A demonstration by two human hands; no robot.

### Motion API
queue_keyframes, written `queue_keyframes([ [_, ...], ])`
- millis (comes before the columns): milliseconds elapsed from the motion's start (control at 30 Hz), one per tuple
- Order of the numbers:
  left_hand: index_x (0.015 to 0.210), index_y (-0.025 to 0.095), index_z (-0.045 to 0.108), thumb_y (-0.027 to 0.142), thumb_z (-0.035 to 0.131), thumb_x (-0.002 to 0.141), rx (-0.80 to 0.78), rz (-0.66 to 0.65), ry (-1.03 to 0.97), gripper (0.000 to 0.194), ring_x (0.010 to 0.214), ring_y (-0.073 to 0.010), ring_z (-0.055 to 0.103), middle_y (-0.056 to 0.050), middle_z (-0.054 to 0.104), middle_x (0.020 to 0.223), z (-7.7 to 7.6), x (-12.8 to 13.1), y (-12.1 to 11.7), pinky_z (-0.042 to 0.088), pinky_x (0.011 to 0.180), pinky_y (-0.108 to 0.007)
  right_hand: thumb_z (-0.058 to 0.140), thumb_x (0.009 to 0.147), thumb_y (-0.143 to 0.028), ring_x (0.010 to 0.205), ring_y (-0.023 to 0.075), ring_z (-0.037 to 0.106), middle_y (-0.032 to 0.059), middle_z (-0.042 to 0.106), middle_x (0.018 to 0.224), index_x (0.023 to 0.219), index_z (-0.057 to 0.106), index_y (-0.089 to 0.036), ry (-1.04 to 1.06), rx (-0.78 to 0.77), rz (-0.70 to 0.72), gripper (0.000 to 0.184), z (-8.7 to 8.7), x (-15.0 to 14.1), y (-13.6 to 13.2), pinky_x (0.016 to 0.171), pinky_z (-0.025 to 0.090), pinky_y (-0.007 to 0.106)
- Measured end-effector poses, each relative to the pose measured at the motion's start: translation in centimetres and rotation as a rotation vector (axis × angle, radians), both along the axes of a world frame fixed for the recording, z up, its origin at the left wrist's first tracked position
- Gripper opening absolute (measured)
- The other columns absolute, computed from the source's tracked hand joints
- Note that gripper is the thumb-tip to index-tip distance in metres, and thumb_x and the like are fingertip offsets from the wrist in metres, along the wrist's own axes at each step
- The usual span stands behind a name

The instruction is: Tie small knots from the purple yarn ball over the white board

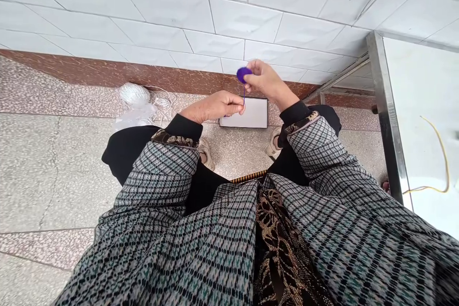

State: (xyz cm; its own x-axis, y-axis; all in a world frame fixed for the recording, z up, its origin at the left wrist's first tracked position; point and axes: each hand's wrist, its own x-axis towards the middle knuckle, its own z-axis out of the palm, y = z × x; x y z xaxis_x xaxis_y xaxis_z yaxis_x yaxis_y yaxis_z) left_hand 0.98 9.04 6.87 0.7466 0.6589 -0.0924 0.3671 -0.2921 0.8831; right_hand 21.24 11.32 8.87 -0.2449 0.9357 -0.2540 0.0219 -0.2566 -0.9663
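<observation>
A small fuzzy purple ball, which looks like a yarn pompom, is pinched between the thumb and fingers of my right hand. From it a purple strand runs down, taut, to my left hand. The fingers of my left hand are closed on the strand's lower end, lower and to the left of the ball. Below both hands, a shallow white box or tray with a dark rim lies on the floor, partly hidden by my left hand.
A ball of white yarn with loose loops and clear plastic rests on the floor at left. The tiled wall rises just ahead. At right stands a metal-framed table with a yellow cord on it. My shoes flank the box.
</observation>
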Motion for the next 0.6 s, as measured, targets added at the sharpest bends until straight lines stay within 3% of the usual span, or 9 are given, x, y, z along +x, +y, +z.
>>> queue_keyframes([
  [67, 0.074, 0.019, 0.071, 0.032, 0.064, 0.088, 0.008, 0.040, -0.015, 0.021, 0.064, -0.0139, 0.058, -0.001, 0.065, 0.069, 0.4, -0.4, 0.0, 0.047, 0.068, -0.027, 0.072, 0.089, 0.001, 0.058, 0.0079, 0.054, -0.0068, 0.058, 0.073, 0.093, 0.050, -0.021, -0.155, 0.016, 0.109, 0.032, -0.5, 0.1, -0.2, 0.055, 0.047, 0.018],
  [167, 0.078, 0.018, 0.072, 0.027, 0.061, 0.089, 0.064, 0.210, -0.042, 0.018, 0.066, -0.0139, 0.057, -0.001, 0.065, 0.070, 1.0, -1.2, 0.2, 0.047, 0.069, -0.027, 0.075, 0.079, 0.006, 0.057, 0.0090, 0.054, -0.0055, 0.061, 0.072, 0.091, 0.056, -0.019, -0.305, 0.000, 0.363, 0.034, -0.3, 0.6, -0.7, 0.052, 0.045, 0.020],
  [233, 0.079, 0.018, 0.071, 0.023, 0.058, 0.090, 0.110, 0.346, -0.056, 0.018, 0.066, -0.0143, 0.054, -0.001, 0.063, 0.069, 1.0, -1.5, 0.5, 0.047, 0.069, -0.028, 0.078, 0.076, 0.005, 0.059, 0.0090, 0.057, -0.0041, 0.065, 0.078, 0.092, 0.059, -0.018, -0.271, -0.020, 0.521, 0.034, 0.2, 0.8, -1.1, 0.054, 0.048, 0.020],
  [300, 0.077, 0.018, 0.069, 0.020, 0.056, 0.090, 0.137, 0.452, -0.054, 0.018, 0.067, -0.0148, 0.052, -0.001, 0.061, 0.067, 0.8, -1.5, 0.8, 0.047, 0.070, -0.028, 0.080, 0.076, 0.001, 0.062, 0.0086, 0.060, -0.0038, 0.066, 0.083, 0.094, 0.059, -0.018, -0.127, -0.024, 0.585, 0.034, 0.5, 0.7, -1.4, 0.060, 0.052, 0.021],
  [367, 0.074, 0.019, 0.067, 0.018, 0.056, 0.090, 0.143, 0.511, -0.036, 0.019, 0.068, -0.0150, 0.052, 0.000, 0.059, 0.065, 0.4, -1.1, 1.0, 0.047, 0.071, -0.028, 0.083, 0.080, -0.005, 0.066, 0.0084, 0.062, -0.0039, 0.065, 0.086, 0.097, 0.057, -0.019, 0.033, -0.005, 0.537, 0.034, 0.6, 0.6, -1.3, 0.065, 0.054, 0.021],
  [433, 0.073, 0.018, 0.066, 0.017, 0.057, 0.089, 0.125, 0.492, -0.003, 0.018, 0.068, -0.0145, 0.053, 0.001, 0.059, 0.065, -0.1, -0.6, 1.0, 0.047, 0.071, -0.028, 0.085, 0.083, -0.012, 0.069, 0.0085, 0.062, -0.0043, 0.063, 0.087, 0.099, 0.053, -0.021, 0.126, 0.023, 0.396, 0.038, 0.4, 0.3, -1.0, 0.068, 0.054, 0.022],
  [533, 0.074, 0.018, 0.069, 0.021, 0.060, 0.089, 0.050, 0.312, 0.051, 0.018, 0.062, -0.0137, 0.052, 0.001, 0.060, 0.064, -0.6, 0.2, 0.6, 0.045, 0.066, -0.027, 0.085, 0.087, -0.019, 0.070, 0.0085, 0.061, -0.0051, 0.059, 0.087, 0.099, 0.048, -0.023, 0.125, 0.065, 0.167, 0.040, -0.3, 0.0, -0.5, 0.069, 0.054, 0.021],
  [600, 0.075, 0.018, 0.070, 0.026, 0.060, 0.091, 0.019, 0.190, 0.060, 0.020, 0.059, -0.0136, 0.052, 0.001, 0.061, 0.063, -0.7, 0.5, 0.2, 0.043, 0.063, -0.027, 0.082, 0.090, -0.019, 0.068, 0.0086, 0.059, -0.0054, 0.057, 0.085, 0.098, 0.046, -0.024, 0.046, 0.091, 0.086, 0.037, -0.9, -0.1, -0.2, 0.066, 0.053, 0.020],
])
